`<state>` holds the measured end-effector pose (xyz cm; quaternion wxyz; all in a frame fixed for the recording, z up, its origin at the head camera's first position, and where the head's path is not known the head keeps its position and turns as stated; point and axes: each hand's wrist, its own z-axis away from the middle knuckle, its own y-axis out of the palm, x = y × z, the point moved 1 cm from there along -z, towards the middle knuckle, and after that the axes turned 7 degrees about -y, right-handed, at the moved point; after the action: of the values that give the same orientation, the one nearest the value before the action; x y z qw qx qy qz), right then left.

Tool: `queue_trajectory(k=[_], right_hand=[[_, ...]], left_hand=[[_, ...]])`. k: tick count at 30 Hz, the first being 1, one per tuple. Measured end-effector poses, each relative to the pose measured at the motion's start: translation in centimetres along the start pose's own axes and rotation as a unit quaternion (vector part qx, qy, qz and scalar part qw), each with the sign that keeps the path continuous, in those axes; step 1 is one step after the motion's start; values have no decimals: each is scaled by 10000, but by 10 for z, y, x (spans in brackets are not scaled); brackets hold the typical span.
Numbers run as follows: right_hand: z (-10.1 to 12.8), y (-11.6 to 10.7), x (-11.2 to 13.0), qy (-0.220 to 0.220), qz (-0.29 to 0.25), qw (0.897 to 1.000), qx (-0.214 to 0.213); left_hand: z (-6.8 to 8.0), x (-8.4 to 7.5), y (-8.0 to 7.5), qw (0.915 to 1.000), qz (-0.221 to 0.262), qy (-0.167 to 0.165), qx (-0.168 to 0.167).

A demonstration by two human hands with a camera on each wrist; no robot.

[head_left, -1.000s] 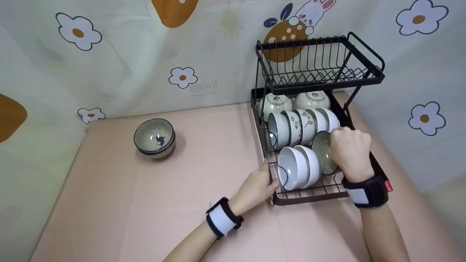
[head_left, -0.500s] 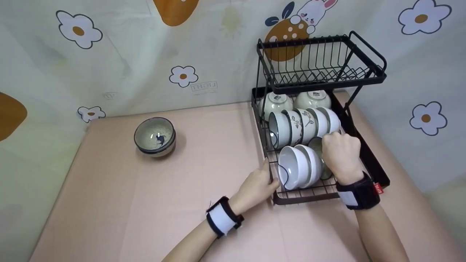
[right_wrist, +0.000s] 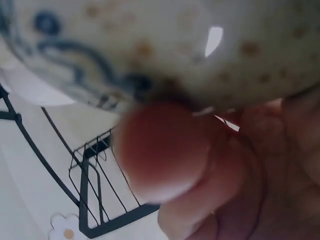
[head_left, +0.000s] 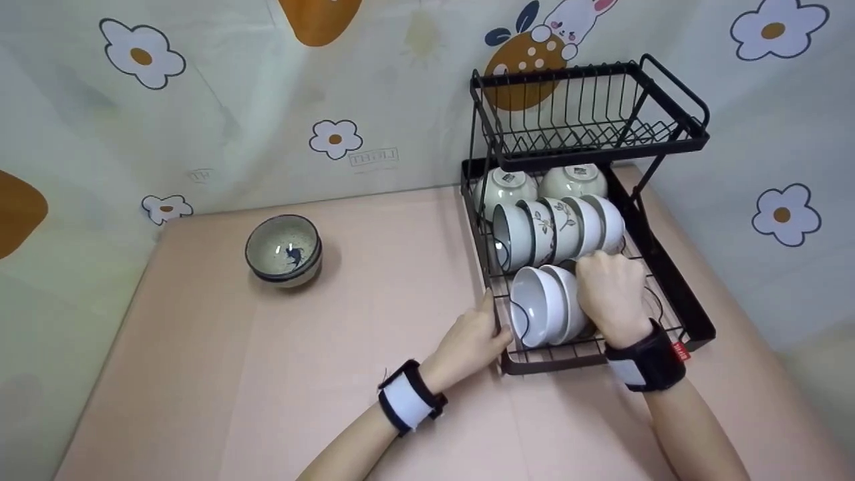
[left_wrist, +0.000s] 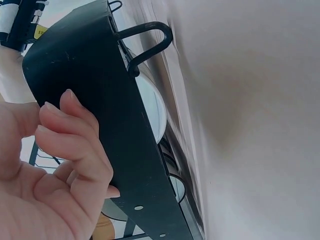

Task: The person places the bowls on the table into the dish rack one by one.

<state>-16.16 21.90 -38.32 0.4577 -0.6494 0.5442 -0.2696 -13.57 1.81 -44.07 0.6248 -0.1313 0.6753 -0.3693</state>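
My right hand (head_left: 611, 297) grips a speckled bowl (right_wrist: 195, 50) with blue markings in the lower tier of a black two-tier dish rack (head_left: 568, 365). The hand hides most of that bowl in the head view. Two white bowls (head_left: 531, 307) stand on edge just left of it, nested closely; whether the speckled bowl touches them is hidden. At the rack's front left side, my left hand (head_left: 467, 341) holds the rim, its fingers against the outer wall (left_wrist: 90, 65) in the left wrist view.
Several cups and bowls (head_left: 564, 227) stand in a row behind, with two upturned bowls (head_left: 504, 190) at the back. The upper tier (head_left: 601, 157) overhangs the rear. Stacked speckled bowls (head_left: 284, 250) sit on the table's left (head_left: 200, 347). A patterned cloth (head_left: 234, 133) backs the table.
My right hand has moved left and slightly toward me, bringing the speckled bowl up near the white bowls. My left hand has stayed on the rack.
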Motion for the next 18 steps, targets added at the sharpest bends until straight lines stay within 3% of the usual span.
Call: queue_trajectory(k=[8, 18], right_hand=[[0, -5, -6, -10, -320, 9985, 434], [0, -8, -5, 30, -581, 9964, 619]], left_hand=[[0, 0, 0, 10000, -14, -31, 25], [-1, 0, -1, 10000, -78, -10, 57]])
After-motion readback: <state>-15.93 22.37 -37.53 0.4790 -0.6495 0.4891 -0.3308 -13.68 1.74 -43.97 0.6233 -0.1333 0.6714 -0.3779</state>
